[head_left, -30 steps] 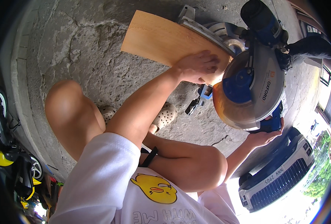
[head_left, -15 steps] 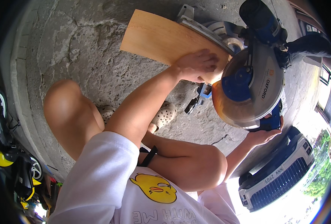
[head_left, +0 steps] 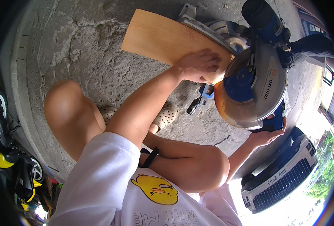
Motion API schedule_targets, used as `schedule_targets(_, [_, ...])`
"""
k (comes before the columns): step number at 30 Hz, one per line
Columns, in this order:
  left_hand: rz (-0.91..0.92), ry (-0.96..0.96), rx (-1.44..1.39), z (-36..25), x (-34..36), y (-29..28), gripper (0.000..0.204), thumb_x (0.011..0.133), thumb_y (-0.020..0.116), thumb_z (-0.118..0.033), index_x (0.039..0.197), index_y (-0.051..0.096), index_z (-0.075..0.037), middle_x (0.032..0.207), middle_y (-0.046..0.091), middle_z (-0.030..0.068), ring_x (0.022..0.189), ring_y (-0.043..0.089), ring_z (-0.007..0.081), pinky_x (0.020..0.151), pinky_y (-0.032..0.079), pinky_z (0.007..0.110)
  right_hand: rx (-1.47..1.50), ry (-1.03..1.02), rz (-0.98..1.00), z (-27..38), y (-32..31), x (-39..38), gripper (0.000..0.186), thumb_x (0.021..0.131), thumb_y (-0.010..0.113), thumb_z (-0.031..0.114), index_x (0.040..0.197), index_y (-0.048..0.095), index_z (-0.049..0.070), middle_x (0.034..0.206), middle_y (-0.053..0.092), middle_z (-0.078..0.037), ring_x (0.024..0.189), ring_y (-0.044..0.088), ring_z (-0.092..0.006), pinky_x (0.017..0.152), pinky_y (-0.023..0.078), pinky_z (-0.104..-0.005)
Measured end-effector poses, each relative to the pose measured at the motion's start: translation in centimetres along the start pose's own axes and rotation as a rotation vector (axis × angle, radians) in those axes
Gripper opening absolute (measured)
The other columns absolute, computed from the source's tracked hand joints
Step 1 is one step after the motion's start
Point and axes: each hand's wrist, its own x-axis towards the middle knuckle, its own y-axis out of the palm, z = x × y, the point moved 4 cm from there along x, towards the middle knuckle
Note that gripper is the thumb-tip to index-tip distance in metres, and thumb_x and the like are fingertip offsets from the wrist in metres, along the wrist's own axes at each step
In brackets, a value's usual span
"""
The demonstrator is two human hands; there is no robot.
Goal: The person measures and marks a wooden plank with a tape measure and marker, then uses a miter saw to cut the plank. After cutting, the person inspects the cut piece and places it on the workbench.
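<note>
A wide, light-brown wooden board point(head_left: 155, 35) lies on the base of a mitre saw point(head_left: 259, 84), against its metal fence point(head_left: 206, 32). My left hand point(head_left: 199, 66) holds the board close to the blade guard, fingers bent over its top and thumb by the near edge. At the lower right of the saw, my right hand point(head_left: 267, 137) is wrapped round the blue saw handle point(head_left: 273, 121). The round guard with its amber see-through part covers most of the blade, so I cannot tell how far the blade reaches into the wood.
Rough, cracked concrete point(head_left: 80, 49) lies under the saw. A blue-and-black clamp point(head_left: 202, 98) sticks out below the board, near my beige clog point(head_left: 165, 117). A black dust bag point(head_left: 313, 46) hangs off the saw's right. A vehicle point(head_left: 280, 175) stands lower right, a yellow-and-black motorbike point(head_left: 18, 169) far left.
</note>
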Motion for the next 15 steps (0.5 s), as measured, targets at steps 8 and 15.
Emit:
schedule_targets(8, [-0.001, 0.002, 0.001, 0.01, -0.07, 0.20, 0.061, 0.070, 0.078, -0.042, 0.121, 0.059, -0.016, 0.140, 0.047, 0.0047, 0.136, 0.036, 0.0253, 0.115, 0.027, 0.046, 0.024, -0.017, 0.021, -0.32, -0.12, 0.04, 0.064, 0.103, 0.020, 0.057, 0.129, 0.047, 0.005, 0.075, 0.058, -0.010, 0.063, 0.053, -0.0161, 0.061, 0.046, -0.0264])
schedule_targets(15, [0.015, 0.004, -0.003, 0.00, 0.00, -0.02, 0.061, 0.070, 0.077, -0.042, 0.122, 0.058, -0.016, 0.139, 0.047, 0.0047, 0.137, 0.036, 0.0251, 0.115, 0.026, 0.046, 0.027, 0.001, 0.011, -0.22, 0.01, -0.04, 0.064, 0.103, 0.019, 0.056, 0.129, 0.047, 0.005, 0.074, 0.058, -0.010, 0.062, 0.052, -0.0163, 0.060, 0.046, -0.0264])
